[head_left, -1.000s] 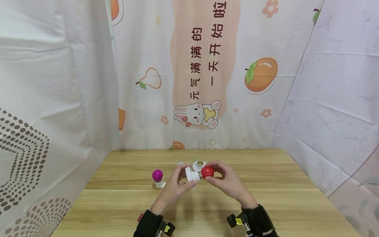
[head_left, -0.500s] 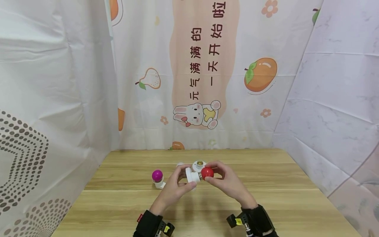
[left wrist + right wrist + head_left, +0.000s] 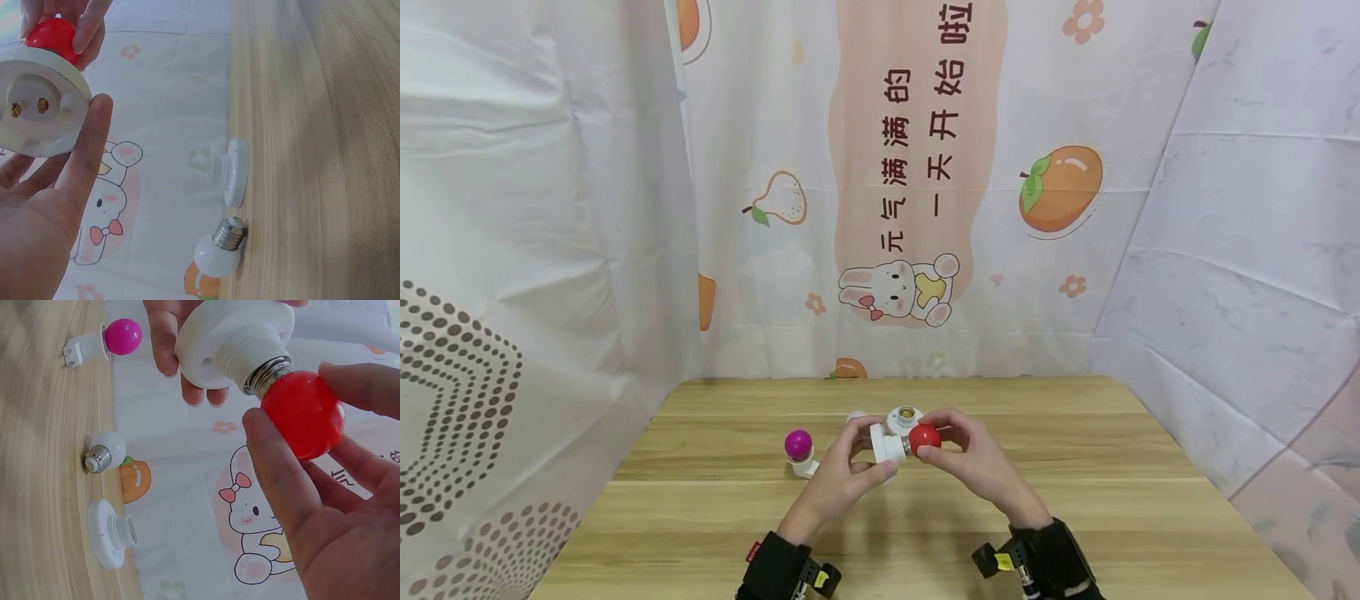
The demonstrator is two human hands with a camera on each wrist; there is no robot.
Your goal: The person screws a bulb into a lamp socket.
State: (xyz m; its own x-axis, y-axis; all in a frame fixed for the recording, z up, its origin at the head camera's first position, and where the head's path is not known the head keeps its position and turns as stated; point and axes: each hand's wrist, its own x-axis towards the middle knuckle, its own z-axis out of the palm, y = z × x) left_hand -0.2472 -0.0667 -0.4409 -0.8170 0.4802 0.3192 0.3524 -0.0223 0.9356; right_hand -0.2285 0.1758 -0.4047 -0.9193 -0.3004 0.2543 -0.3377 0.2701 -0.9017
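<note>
My left hand grips a white round lamp holder by its wide base, held above the table. Two brass terminals show on the underside of that base in the left wrist view. A red light bulb is pinched between the thumb and fingers of my right hand. Its metal screw thread sits at the mouth of the holder, part of the thread still showing outside. Bulb and holder lie roughly in one line, tilted sideways.
On the wooden table, a second white lamp holder stands behind my hands. Beside it lies a white light bulb. To the left, a magenta bulb sits in a white plug-in socket. A printed curtain hangs behind the table.
Both hands stay in nearly the same place. The holder and red bulb keep their positions with hardly any visible shift.
</note>
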